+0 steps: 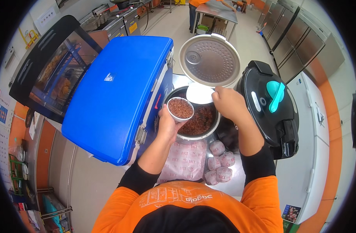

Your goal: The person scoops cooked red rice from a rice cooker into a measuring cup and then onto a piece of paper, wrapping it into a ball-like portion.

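Observation:
My left hand (168, 124) holds a small white cup (180, 109) filled with reddish-brown rice, over the left side of an open rice cooker (216, 123). In my right hand (229, 102) is a white rice paddle (200, 93), its flat blade just right of the cup and above the pot. More reddish-brown rice (199, 121) lies in the pot. The cooker's round lid (210, 61) stands raised behind it. Printed wrapping paper (183, 161) lies flat in front of the cooker. Several wrapped round portions (224, 174) sit to the right of the paper.
A large blue cooler box (116, 96) stands close at left, beside a glass-fronted display warmer (58, 67). At right is a closed black rice cooker (261, 102) with a turquoise scoop (275, 93) on its lid. A person (195, 11) stands at a steel table (217, 10) farther off.

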A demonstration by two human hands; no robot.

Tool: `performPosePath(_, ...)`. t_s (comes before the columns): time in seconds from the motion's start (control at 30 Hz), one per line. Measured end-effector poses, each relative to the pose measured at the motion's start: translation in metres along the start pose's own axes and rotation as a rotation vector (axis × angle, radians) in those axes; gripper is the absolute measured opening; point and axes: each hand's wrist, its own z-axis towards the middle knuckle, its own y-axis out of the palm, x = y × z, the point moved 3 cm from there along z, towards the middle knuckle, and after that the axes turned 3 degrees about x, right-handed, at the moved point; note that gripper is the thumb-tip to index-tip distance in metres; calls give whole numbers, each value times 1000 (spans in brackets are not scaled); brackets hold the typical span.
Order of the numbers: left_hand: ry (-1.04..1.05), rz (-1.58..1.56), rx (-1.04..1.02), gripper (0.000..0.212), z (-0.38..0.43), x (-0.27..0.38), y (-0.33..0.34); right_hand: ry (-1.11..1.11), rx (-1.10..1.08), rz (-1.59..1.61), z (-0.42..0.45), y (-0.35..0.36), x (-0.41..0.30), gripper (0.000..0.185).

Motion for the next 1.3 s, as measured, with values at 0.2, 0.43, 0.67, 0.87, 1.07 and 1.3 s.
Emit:
performPosePath(0.2,34,-21,-32,56,-12,-6,-12,-157,-283,-466,17,74,11,25)
performPosePath(0.43,-122,-105,-129,54,-20,11,0,-461,-342,-507,33,152,15,20)
performPosePath(0.67,-46,-122,-142,55,-23,16,-5,-575,-679,-432,32,161,-4,31)
performPosePath(0.87,28,-123,-144,54,-33,21,-6,-461,-763,-278,37,182,12,31)
performPosePath(1.07,54,-109,-121,53,-44,24,-14,-497,-728,-79,37,167,7,30)
performPosePath(1.3,64,-78,-92,52,-66,20,-33,-328,-690,-44,32,158,7,28)
